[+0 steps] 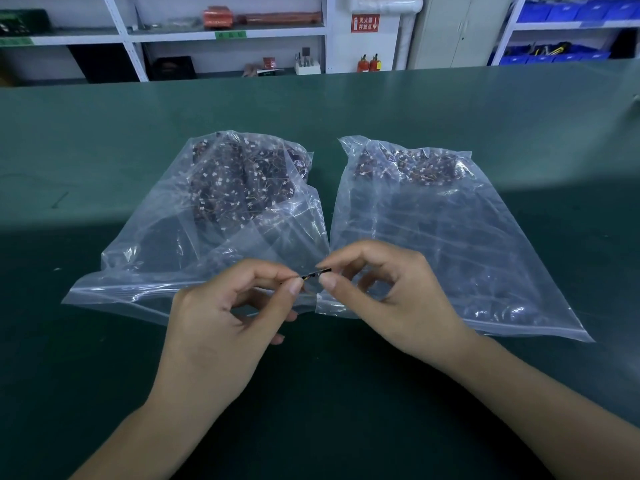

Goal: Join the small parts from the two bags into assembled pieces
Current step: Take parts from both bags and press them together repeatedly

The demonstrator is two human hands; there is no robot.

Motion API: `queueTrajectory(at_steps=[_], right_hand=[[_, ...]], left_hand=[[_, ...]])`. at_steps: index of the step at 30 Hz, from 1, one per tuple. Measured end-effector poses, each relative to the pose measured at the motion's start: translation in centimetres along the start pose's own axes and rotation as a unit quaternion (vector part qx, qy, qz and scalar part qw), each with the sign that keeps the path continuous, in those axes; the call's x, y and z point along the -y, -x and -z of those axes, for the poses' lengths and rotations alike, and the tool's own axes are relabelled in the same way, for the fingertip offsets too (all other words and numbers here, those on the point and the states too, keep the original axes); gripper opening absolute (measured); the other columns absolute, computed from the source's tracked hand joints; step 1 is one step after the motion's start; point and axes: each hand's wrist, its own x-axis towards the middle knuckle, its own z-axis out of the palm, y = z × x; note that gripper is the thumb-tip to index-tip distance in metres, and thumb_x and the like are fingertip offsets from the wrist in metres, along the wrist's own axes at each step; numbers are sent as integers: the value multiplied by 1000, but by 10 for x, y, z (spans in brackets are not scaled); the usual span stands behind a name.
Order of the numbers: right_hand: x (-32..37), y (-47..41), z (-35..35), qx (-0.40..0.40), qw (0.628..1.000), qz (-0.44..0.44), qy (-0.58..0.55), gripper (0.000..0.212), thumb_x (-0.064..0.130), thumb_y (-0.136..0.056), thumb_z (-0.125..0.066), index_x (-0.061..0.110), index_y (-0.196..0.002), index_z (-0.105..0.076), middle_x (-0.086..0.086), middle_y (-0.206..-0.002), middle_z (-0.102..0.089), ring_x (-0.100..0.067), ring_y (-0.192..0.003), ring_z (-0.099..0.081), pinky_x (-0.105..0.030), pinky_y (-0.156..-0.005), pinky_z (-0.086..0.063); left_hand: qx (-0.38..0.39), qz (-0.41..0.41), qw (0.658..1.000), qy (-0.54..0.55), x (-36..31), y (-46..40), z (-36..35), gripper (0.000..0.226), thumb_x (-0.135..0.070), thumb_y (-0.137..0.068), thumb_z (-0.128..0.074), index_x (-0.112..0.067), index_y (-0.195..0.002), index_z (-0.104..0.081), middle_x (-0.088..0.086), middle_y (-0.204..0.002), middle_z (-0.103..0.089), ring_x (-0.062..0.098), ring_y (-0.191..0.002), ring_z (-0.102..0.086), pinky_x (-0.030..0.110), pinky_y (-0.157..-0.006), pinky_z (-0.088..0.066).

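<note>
Your left hand point(221, 313) and right hand point(388, 299) meet over the bench point(104, 133), each pinching one end of a small dark part point(317, 273) between thumb and forefinger, the other fingers point(349, 268) loosely curled. Just beyond your fingers lie two clear bags, the left bag point(214, 216) and the right bag point(450, 230), touching side by side. Each has dark parts heaped at the far end.

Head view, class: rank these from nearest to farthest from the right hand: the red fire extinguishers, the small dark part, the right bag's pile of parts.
1. The small dark part: pinched between the right hand and the left hand.
2. The right bag's pile of parts: at that bag's far end.
3. The red fire extinguishers: beyond the table, by the back wall.
</note>
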Motion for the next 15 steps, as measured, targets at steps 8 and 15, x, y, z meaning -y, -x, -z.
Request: queueTrajectory(at_steps=[8, 15], right_hand=[[-14, -14, 51, 147, 955, 31, 256, 37, 58, -78, -86, 33, -102, -74, 17, -89, -60, -13, -81, -60, -24, -70, -51], [-22, -15, 56, 172, 958, 15, 228, 11, 40, -88, -84, 29, -89, -81, 15, -79, -68, -11, -73, -65, -18, -66, -49]], left_hand=[[-22, -74, 994, -76, 1, -1, 1, 10, -30, -93, -79, -34, -102, -80, -15, -91, -77, 16, -75, -77, 28, -52, -61], [-1, -142, 981, -135, 3, 1, -1, 9, -27, -95, -77, -23, -101, -83, -20, -93, -74, 8, -78, -73, 28, -53, -58]])
